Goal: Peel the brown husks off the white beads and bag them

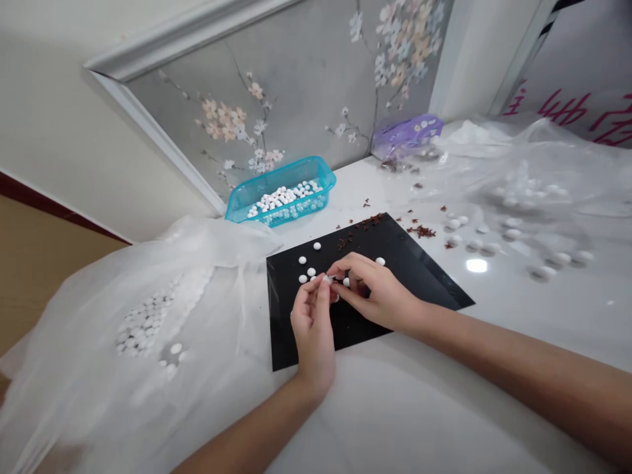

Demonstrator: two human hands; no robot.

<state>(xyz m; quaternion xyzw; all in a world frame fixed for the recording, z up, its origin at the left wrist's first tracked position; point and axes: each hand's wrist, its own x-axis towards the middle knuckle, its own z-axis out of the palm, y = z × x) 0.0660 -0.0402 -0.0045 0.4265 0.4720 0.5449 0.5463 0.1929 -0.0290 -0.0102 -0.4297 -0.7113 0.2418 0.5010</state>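
**A light, steady pinch on one white piece (328,280)**

At far left, a filmy plastic sheet (212,375) lies around a heap of white rounds (143,322). Next comes a teal basket (282,172) part-filled with more, near enough for short reaches.

The left hand (316,336) pinches the white piece between thumb and fingers, above the black board (415,283). So small and smooth a piece probably slips if squeezed hard, so a light grip near its edge, with the working face left free, suits it best.

The right hand (385,296) meets it from the other side, thumb and forefinger drawn close together; whether they grip anything cannot be told. Small, straight pushes, with both hands kept low over the board, should stop the piece rolling away.

Farther right, reddish-brown bits (422,232) lie just beside the board, best picked up singly.
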